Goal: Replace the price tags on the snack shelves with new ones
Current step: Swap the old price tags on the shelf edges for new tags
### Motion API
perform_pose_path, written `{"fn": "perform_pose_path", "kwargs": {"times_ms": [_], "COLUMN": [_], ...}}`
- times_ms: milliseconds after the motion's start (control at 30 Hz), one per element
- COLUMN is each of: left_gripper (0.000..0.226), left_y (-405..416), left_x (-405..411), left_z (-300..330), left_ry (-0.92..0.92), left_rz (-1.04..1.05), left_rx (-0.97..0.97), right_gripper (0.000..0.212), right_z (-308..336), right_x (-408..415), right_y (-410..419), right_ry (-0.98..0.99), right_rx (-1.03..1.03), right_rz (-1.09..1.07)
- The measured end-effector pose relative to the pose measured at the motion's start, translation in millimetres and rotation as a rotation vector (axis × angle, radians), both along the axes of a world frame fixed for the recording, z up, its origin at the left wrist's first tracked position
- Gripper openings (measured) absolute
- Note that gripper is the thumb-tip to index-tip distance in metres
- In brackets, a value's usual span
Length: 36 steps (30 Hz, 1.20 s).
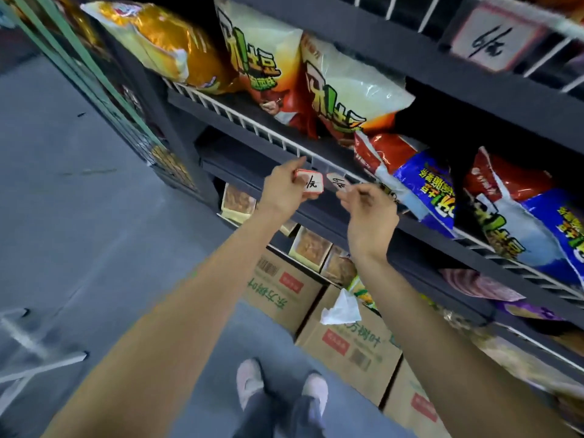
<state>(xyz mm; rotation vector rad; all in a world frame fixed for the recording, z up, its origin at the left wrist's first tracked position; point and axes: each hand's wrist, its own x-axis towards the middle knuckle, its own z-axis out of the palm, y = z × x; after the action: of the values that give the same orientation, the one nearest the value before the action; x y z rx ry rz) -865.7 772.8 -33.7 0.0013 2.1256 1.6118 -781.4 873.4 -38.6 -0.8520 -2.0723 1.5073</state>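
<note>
Head view: The left hand (286, 191) pinches a red-bordered price tag (311, 184) with handwritten figures, holding it at the front rail (240, 120) of the snack shelf. The right hand (369, 213) has its fingers closed on a second tag (337, 181), which sits against the same rail just beside the first. Chip bags (268, 58) lie on the wire shelf above the rail. Another handwritten tag (496, 36) hangs on the upper shelf. Cardboard boxes (354, 339) stand on the floor (79, 216) below.
</note>
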Motion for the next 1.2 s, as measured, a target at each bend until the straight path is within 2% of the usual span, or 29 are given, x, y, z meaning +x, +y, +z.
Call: {"fn": "perform_pose_path", "kwargs": {"times_ms": [267, 333, 433, 600, 800, 933, 1067, 1200], "left_gripper": [0.045, 0.045, 0.044, 0.04, 0.049, 0.049, 0.047, 0.046], "left_y": [-6, -9, -11, -22, -35, -37, -35, -35], "left_x": [-20, -19, -19, -25, -28, -33, -35, -36], "left_z": [-20, -23, -24, -25, -26, -26, -23, -23], "left_ry": [0.042, 0.066, 0.079, 0.161, 0.303, 0.376, 0.381, 0.39], "left_rz": [-0.194, -0.232, -0.237, -0.273, -0.405, -0.494, -0.508, -0.513], "left_rx": [0.006, -0.002, 0.01, -0.049, -0.211, -0.326, -0.326, -0.319], "right_gripper": [0.009, 0.01, 0.015, 0.014, 0.012, 0.012, 0.002, 0.009], "right_z": [-12, -11, -13, -16, -16, -17, -21, -25], "right_x": [-18, -20, -23, -26, -29, -33, -39, -45], "right_y": [-12, -13, -11, -7, -4, -2, -1, 1], "right_ry": [0.059, 0.087, 0.096, 0.082, 0.022, -0.089, -0.141, -0.178], "right_rx": [0.208, 0.314, 0.477, 0.619, 0.695, 0.797, 0.987, 1.156], "right_rz": [-0.069, -0.054, -0.054, -0.045, 0.013, 0.052, -0.006, -0.033]}}
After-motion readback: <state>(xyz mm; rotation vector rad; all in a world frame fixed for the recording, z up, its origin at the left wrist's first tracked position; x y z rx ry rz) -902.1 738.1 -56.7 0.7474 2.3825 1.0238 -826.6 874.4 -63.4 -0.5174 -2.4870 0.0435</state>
